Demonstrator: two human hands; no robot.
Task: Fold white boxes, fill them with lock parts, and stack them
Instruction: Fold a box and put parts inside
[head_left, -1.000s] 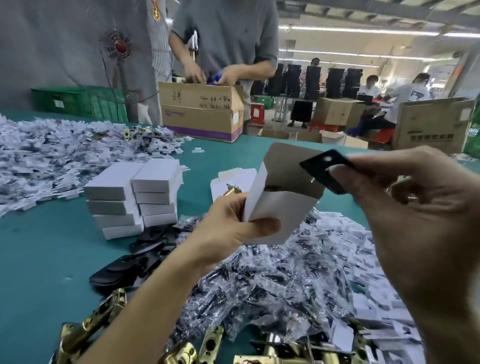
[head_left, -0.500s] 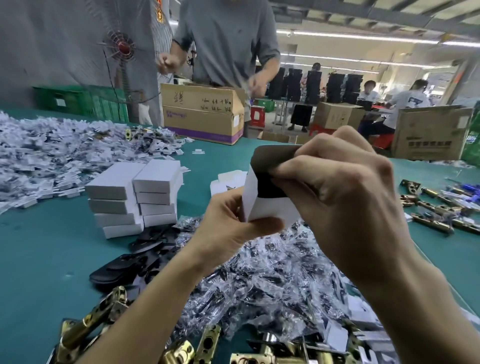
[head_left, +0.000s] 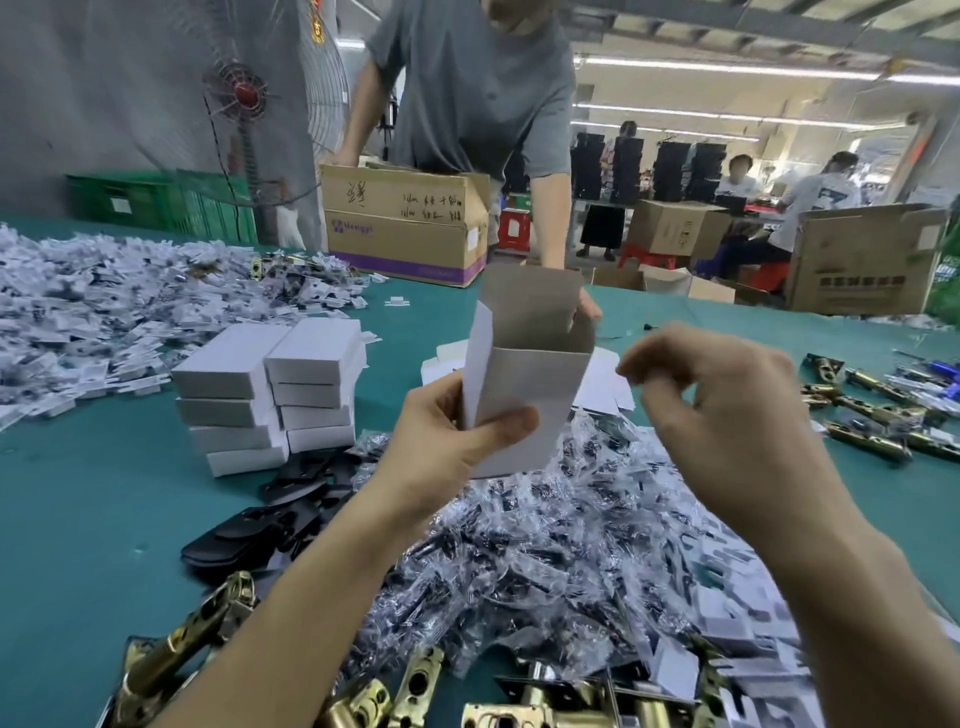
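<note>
Open white box (head_left: 524, 395) held upright above the surface (head_left: 78, 519), mouth up.
Looks light, thin-walled and easy to crush; best pinched low by the side edges, as now by the left hand (head_left: 457, 457), thumb across the front. Just beside, right hand (head_left: 727, 415) with fingers (head_left: 685, 353) loosely curled round nothing visible. Below, bagged parts (head_left: 519, 561); further left, stacked closed boxes (head_left: 270, 395).

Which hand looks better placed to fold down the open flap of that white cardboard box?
Right. The right hand holds nothing and hovers beside the open top of the white cardboard box; the left hand grips the box's lower part, holding it upright.
</note>
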